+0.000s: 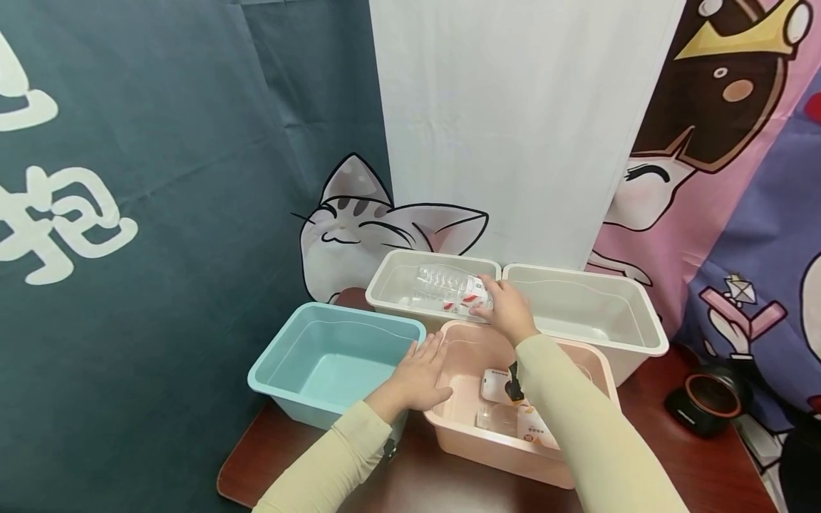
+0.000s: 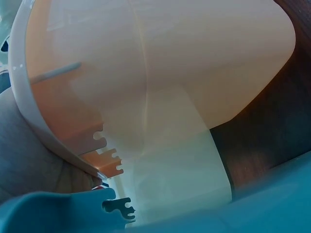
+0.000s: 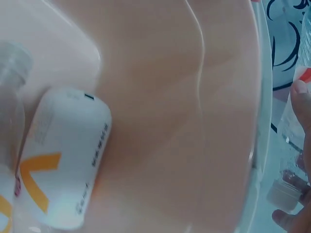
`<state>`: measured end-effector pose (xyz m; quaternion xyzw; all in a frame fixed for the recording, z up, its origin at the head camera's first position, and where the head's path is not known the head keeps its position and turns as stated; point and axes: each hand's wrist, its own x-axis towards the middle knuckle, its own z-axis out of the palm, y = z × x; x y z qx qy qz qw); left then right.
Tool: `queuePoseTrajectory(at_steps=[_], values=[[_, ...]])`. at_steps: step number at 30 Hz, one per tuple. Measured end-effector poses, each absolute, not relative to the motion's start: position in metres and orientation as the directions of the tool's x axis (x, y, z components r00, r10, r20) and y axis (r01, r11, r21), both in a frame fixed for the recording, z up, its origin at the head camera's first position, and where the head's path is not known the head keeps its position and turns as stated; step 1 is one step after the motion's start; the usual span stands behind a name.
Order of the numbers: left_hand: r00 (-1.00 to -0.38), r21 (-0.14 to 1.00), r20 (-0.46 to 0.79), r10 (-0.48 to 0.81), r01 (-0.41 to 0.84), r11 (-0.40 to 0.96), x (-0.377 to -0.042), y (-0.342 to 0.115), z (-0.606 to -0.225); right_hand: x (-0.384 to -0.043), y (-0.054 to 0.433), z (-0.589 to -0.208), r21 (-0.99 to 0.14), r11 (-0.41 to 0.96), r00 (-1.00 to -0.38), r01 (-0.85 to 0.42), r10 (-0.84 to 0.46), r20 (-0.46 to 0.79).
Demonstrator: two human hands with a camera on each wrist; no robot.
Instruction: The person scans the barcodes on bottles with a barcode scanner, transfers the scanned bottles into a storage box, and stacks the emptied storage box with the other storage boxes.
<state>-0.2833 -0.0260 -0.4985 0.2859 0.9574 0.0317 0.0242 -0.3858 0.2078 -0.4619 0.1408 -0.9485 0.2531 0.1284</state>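
Observation:
My right hand [image 1: 507,306] grips a clear plastic bottle [image 1: 442,279] with a red and white label, lying sideways over the back left white bin [image 1: 378,274]. At the right edge of the right wrist view, the thumb presses on the bottle's label, and a whitish cap [image 3: 284,194] shows lower down. Under the held bottle, more clear plastic with a similar label [image 1: 454,308] is visible in that bin. With fingers extended, my left hand [image 1: 413,377] rests at the rim of the pink bin [image 1: 507,436], beside the blue bin [image 1: 340,320].
Inside the pink bin lie a white rounded pack [image 3: 63,155] with an orange mark and a clear bottle [image 3: 12,102]. A second white bin [image 1: 584,285] stands at the back right. On the table's right side is a black round object [image 1: 705,402]. Printed curtains hang behind.

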Motion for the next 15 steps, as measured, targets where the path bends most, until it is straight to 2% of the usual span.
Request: queuePoseTrajectory(at_steps=[7,15], values=[[-0.836,0.071,-0.025,0.549,0.546,0.835,-0.283,-0.025,-0.497,-0.385,0.196,-0.469,-0.468,0.817,-0.918,-0.338,-0.177,0.355],[-0.839,0.071,-0.033,0.543,0.54,0.838,-0.283,-0.025,-0.499,-0.386,0.188,-0.479,-0.471,0.828,-0.935,-0.303,-0.163,0.315]])
